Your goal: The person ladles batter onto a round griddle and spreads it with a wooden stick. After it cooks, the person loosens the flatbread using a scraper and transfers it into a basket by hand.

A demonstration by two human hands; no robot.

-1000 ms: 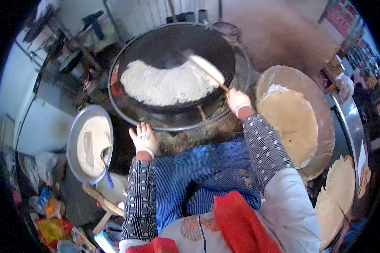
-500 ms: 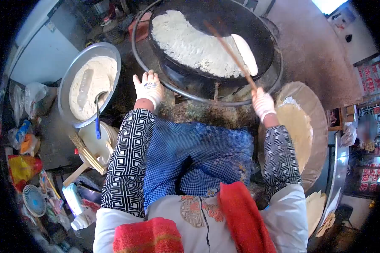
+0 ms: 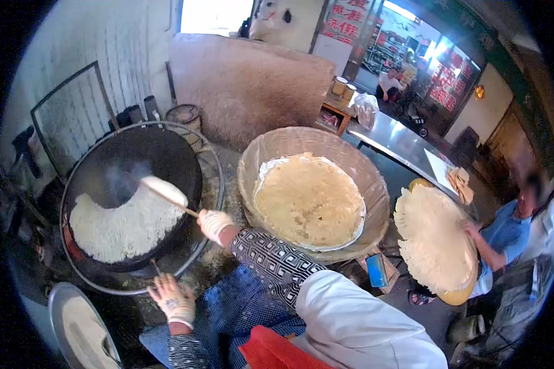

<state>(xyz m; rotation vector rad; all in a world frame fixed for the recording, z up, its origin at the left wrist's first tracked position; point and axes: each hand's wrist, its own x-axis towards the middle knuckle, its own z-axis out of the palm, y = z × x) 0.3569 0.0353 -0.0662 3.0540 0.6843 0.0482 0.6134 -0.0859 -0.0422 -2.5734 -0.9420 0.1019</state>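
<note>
My right hand (image 3: 215, 226), in a pale glove, grips the wooden handle of a spreader (image 3: 164, 190) whose white, batter-coated head lies at the right edge of the batter. A crescent of pale batter (image 3: 117, 229) covers the near part of the round black griddle (image 3: 160, 147), and some steam rises behind it. My left hand (image 3: 172, 299), also gloved, rests with spread fingers near the griddle's front rim and holds nothing. At the lower left, a metal basin (image 3: 58, 307) contains pale batter, partly cut off by the dark border.
Right of the griddle, a large lined basket (image 3: 375, 184) holds flat round pancakes (image 3: 308, 200). Farther right, a person in blue (image 3: 508, 237) touches a stack of thin pancakes (image 3: 434, 240). Behind are a metal counter (image 3: 400, 144) and another seated person (image 3: 389, 85).
The view has swung to the right, bringing the whole basket, the counter and the person in blue into sight. My right hand still grips the spreader; my left hand stays by the rim.
</note>
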